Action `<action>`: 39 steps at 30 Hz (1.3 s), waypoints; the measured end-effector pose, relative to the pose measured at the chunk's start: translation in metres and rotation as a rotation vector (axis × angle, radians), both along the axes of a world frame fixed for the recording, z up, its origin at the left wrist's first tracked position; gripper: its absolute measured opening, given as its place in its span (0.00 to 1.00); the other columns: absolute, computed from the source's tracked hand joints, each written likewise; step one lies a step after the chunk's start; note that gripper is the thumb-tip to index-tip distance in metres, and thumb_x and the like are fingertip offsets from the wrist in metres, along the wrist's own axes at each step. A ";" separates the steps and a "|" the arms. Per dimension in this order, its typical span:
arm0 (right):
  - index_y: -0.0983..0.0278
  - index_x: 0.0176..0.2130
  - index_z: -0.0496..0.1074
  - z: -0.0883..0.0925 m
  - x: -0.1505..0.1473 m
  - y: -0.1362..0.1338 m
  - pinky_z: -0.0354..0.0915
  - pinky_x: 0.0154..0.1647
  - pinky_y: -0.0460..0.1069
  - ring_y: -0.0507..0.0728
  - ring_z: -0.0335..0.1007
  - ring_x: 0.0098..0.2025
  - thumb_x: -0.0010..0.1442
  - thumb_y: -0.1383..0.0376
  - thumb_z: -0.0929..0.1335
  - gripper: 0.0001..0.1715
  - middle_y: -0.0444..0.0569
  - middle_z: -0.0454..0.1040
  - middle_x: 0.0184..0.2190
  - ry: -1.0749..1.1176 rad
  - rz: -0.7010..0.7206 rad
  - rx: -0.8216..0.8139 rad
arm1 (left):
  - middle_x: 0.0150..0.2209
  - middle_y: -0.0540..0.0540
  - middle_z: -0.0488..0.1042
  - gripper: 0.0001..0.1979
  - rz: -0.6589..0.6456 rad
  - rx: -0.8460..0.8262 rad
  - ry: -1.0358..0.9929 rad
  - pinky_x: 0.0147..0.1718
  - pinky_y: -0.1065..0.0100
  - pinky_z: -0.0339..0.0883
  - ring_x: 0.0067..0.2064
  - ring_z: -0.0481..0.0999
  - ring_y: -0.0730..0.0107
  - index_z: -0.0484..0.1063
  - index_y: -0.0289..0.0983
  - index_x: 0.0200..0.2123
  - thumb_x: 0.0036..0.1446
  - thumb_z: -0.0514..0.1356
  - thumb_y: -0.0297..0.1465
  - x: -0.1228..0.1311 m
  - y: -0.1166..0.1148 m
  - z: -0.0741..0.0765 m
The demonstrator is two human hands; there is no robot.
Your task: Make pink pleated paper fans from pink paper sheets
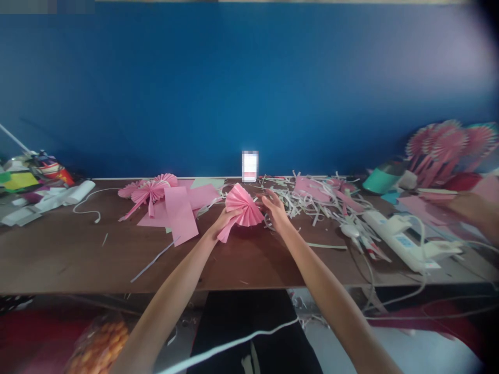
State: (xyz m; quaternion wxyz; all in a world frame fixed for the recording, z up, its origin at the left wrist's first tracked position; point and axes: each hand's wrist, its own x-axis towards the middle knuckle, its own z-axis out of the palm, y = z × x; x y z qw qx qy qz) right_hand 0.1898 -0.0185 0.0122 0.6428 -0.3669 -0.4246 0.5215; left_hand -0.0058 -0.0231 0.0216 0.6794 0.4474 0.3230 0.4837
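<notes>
A pleated pink paper fan is spread above the middle of the table, with a flat pink tail hanging at its lower left. My left hand is closed on the fan's left side, where the tail begins. My right hand is by the fan's right edge, fingers apart and curved towards it; I cannot tell whether they touch it. On the left lie more pleated pink fans and flat pink paper pieces.
White paper strips are heaped to the right, near a white power strip with cables. Pink rosettes and a teal cup stand farther right, beside another person's arm. A phone leans against the blue wall.
</notes>
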 end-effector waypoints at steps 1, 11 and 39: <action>0.58 0.56 0.64 -0.002 0.000 0.001 0.69 0.33 0.49 0.55 0.75 0.36 0.47 0.53 0.74 0.39 0.50 0.76 0.45 -0.008 -0.014 -0.010 | 0.35 0.42 0.79 0.15 -0.013 0.007 0.005 0.40 0.68 0.71 0.41 0.78 0.62 0.76 0.32 0.38 0.45 0.69 0.28 0.000 0.000 -0.001; 0.57 0.53 0.68 0.009 0.005 -0.013 0.71 0.40 0.49 0.58 0.74 0.44 0.49 0.52 0.73 0.33 0.48 0.75 0.47 -0.039 0.183 -0.112 | 0.47 0.40 0.76 0.24 -0.186 0.053 0.108 0.56 0.57 0.62 0.51 0.75 0.58 0.71 0.33 0.50 0.49 0.66 0.34 -0.009 -0.003 -0.003; 0.61 0.54 0.65 -0.004 0.003 -0.001 0.72 0.42 0.53 0.58 0.74 0.40 0.45 0.56 0.75 0.39 0.49 0.76 0.41 -0.210 -0.046 0.005 | 0.64 0.41 0.53 0.10 0.441 1.168 1.251 0.53 0.54 0.67 0.63 0.58 0.53 0.72 0.38 0.43 0.61 0.53 0.27 0.008 -0.014 0.004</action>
